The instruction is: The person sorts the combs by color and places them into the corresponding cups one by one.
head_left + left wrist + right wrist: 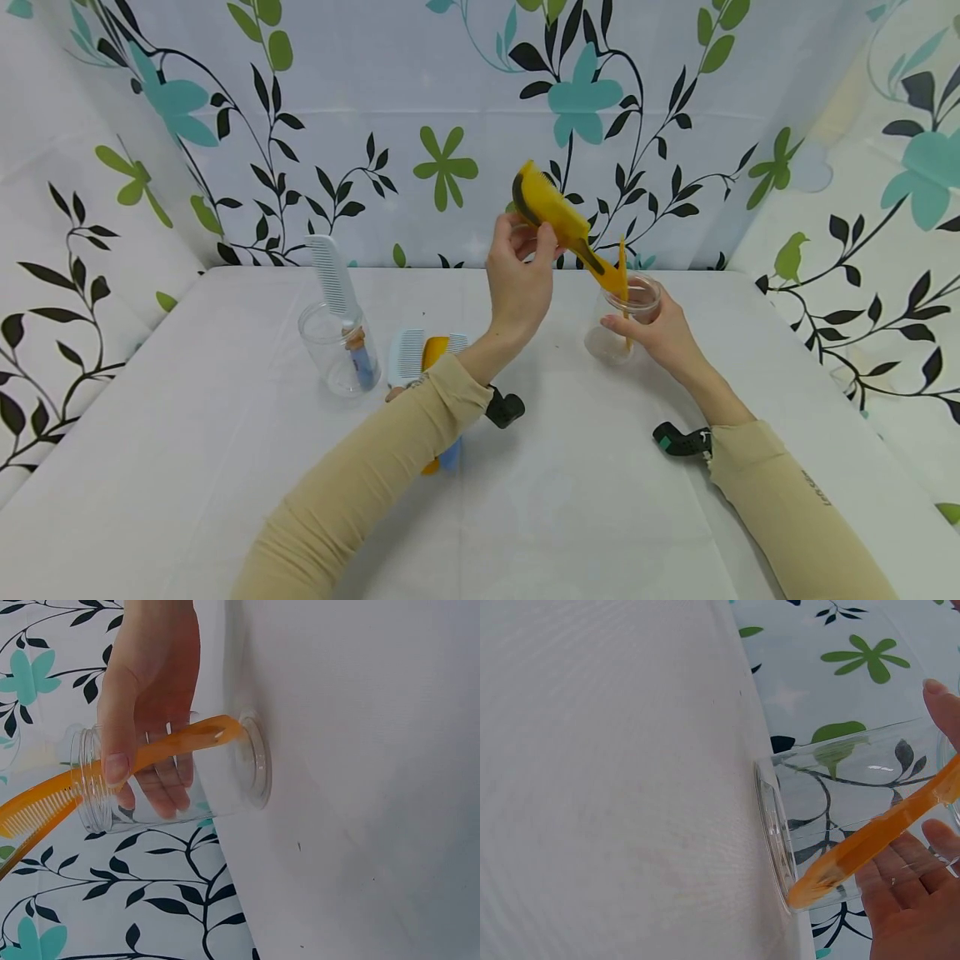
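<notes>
My left hand (pixel 522 267) pinches a yellow comb (pixel 551 200) by its broad end. Its narrower handle slants down to the mouth of a clear jar (pixel 603 342); no teeth show from above. Around that jar, near its rim, curls my right hand (pixel 666 337), thumb in front and fingers behind. Inside the jar leans an orange comb (pixel 180 742), its toothed end sticking out past the threaded rim. In the right wrist view the orange comb's handle (pixel 870 844) reaches the jar's bottom edge. The jar's base is close to the white table.
Another clear jar (pixel 315 354) stands at the left, with a light blue comb (pixel 335 275) upright in it. Partly under my left forearm lie a pale blue comb (pixel 407 354) and an orange one (pixel 432 354). A patterned curtain (pixel 487 100) hangs behind the table (pixel 585 500).
</notes>
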{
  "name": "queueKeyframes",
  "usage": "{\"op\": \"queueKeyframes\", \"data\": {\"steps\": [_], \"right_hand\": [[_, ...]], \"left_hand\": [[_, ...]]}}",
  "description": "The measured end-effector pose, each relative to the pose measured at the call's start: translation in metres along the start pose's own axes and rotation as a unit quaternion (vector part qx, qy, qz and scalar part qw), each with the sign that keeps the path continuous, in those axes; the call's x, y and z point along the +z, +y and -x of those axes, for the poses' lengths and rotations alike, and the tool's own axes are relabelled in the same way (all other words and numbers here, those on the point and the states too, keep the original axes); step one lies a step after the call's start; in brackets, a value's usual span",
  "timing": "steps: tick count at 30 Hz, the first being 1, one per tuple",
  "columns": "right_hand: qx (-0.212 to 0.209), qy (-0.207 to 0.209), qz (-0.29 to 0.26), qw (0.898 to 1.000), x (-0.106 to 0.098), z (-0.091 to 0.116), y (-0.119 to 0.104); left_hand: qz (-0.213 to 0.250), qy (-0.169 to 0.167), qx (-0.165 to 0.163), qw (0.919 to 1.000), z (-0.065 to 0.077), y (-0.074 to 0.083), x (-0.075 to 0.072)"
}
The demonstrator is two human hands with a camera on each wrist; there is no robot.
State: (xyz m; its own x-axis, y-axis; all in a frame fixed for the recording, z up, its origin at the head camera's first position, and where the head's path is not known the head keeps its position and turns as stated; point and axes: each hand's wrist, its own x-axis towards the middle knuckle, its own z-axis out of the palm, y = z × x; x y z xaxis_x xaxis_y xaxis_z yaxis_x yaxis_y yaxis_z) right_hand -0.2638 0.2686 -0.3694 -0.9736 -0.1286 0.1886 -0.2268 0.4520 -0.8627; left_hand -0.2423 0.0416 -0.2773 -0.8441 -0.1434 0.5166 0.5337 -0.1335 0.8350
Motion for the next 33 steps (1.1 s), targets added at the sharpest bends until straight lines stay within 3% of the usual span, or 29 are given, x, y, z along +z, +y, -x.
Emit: {"op": "queueKeyframes", "data": {"steps": [17,33], "right_hand": [[0.021,0.003,-0.003,1.000,0.000,0.001,-0.003],[0.031,0.007,0.001,0.999,-0.001,0.000,0.001]], "left_hand": [[-0.051,-0.038,-0.002,0.9980,0.010,-0.010,0.006],[-0.078,-0.065,-0.039,0.9941,0.020,-0.017,0.021]]}}
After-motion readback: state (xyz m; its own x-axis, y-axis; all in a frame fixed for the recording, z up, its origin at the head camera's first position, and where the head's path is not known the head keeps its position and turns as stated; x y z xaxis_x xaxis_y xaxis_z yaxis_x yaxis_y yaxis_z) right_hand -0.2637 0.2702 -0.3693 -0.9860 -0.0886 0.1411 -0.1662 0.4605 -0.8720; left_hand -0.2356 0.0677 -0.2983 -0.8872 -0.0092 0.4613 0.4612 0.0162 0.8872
